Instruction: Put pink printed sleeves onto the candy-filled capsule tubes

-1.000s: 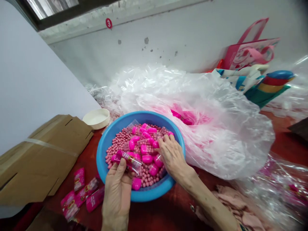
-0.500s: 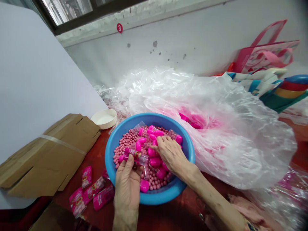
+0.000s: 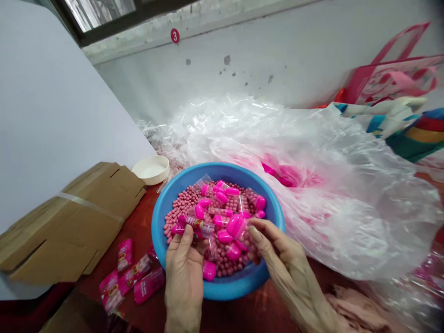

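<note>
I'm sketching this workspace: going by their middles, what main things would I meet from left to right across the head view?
Folded cardboard → white dish → left hand → pink-capped container at the other hand's fingertips → right hand → pink handled bag.

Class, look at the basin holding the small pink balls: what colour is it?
The basin is blue; its rim shows best in the head view.
</note>
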